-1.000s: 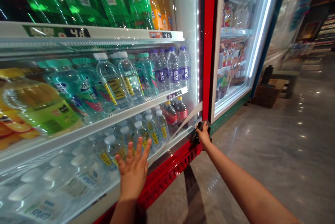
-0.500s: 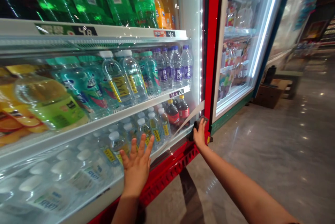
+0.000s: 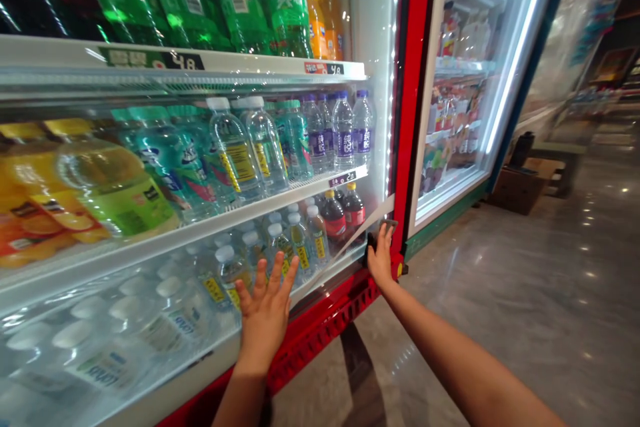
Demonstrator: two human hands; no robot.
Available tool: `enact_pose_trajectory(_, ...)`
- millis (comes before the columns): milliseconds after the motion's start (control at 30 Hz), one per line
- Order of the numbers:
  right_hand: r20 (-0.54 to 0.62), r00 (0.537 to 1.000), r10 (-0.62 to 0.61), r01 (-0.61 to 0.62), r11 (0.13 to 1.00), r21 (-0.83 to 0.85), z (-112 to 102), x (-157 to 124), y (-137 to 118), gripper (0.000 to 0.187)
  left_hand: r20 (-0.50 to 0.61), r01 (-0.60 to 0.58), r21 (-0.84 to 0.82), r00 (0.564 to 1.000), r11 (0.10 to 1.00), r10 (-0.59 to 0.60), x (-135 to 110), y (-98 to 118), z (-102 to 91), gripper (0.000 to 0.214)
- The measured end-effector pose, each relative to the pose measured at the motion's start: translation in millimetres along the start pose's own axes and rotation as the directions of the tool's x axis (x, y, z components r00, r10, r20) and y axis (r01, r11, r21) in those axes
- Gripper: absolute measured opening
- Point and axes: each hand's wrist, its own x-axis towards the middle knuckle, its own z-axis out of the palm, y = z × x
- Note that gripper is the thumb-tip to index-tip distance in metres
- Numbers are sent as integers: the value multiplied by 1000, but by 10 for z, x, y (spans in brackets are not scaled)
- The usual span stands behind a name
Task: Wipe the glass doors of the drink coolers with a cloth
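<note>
My left hand [image 3: 267, 314] is open with its fingers spread. It is held up at the lower part of the fridge's glass door [image 3: 320, 327], in front of small water bottles [image 3: 233, 267]; whether the palm touches the glass I cannot tell. My right hand [image 3: 381, 259] is at the door's lower right corner, by the red frame [image 3: 414, 80]. Its fingers are bent over a dark object [image 3: 371, 246] against the glass. Most of that object is hidden, so its kind is unclear. A pale strip [image 3: 363, 227] slants across the glass toward this hand.
Shelves hold green soda bottles [image 3: 240, 0], juice bottles [image 3: 110, 174] and purple-capped water bottles [image 3: 343, 127]. Another lit fridge [image 3: 450, 114] stands to the right. Beyond it, a cardboard box [image 3: 520, 184] rests on the shiny grey floor [image 3: 500, 294].
The view has shifted slightly, moving the fridge rightward in the picture. My right hand and the dark object have moved a little left from the door's edge. My left hand stays about in place, fingers spread.
</note>
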Motion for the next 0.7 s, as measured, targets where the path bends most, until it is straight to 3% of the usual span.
enact_pose_trajectory(100,76,992,-104,106,994,-17,41,-88,-175,97,-5,5,18,1000,1000,-5,-8,-15,58,99)
enact_pose_trajectory(200,237,931,-276,287,958,-11,50,-400,-228,102,-9,0,33,1000,999,0,-14,-31,89,98)
enact_pose_trajectory(267,290,902,-321,337,942,-5,30,-520,-144,101,-15,-10,44,1000,999,11,-17,-37,81,97)
enact_pose_trajectory(333,234,940,-248,258,966,-13,-1,-450,-19,98,-19,-20,51,1000,998,21,-19,-38,58,95)
enact_pose_trajectory(433,53,997,-59,59,998,-6,-47,-31,114,95,-5,-25,55,1000,998,26,-23,-38,30,95)
enact_pose_trajectory(567,-17,999,-31,32,999,9,-92,510,161,83,-9,-16,64,1000,998,16,-26,-41,44,99)
enact_pose_trajectory(700,-43,999,33,-32,999,29,-69,469,280,76,-13,-8,38,1000,999,8,-22,-38,54,97)
